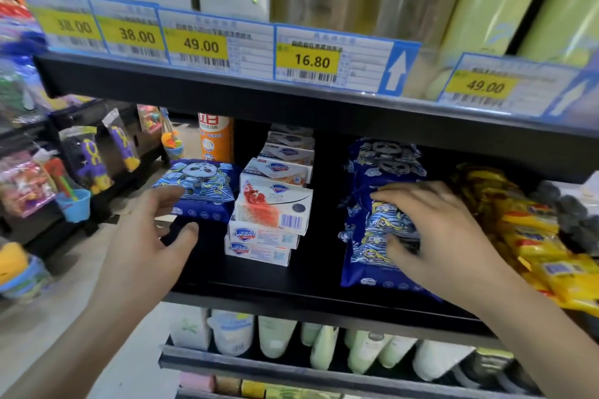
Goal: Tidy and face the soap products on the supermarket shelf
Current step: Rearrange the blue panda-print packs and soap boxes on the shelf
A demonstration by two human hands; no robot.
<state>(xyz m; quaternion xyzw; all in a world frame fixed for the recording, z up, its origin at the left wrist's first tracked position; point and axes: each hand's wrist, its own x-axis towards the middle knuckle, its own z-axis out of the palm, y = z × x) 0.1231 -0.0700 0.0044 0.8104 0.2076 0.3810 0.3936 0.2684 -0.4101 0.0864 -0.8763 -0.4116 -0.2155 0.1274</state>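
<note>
Right fingers [397,196] spread and curled over top of blue packs [379,220], thumb pressing lower on the front wrapper; gripping the front pack, it seems. Right hand [444,230] well inside the shelf bay.

Left fingers [162,196] relaxed and wide, holding nothing; fingertips touching or just shy of the lone blue pack [199,189] at the left end, thumb below it. Cannot tell which. Left hand [146,236] hovering at the shelf [259,282] edge.

Risks, as judged:
- Blue packs stacked leaning, wrappers slick and soft. Pull on the front one likely to drag neighbours forward and off the lip.
- Lone pack perched high on something dark, near the open shelf end. Careless nudge from the left could tip it off the side.
- Boxes [272,214] stacked crooked beside it, top one turned with barcode outward. Bump from either pack could topple the stack.
- Yellow packs [531,236] crowding just right of the wrist; sweep of the forearm could dislodge them.

Around:
- Orange bottle [215,139] standing behind the lone pack, more boxes behind the front stack.
- Price tags [308,58] on the rail above, low overhang limiting lift.
- Pouches [275,334] on the shelf below, directly under any fall.
- Toy packs [32,185] hanging on a rack to the left, well apart.
</note>
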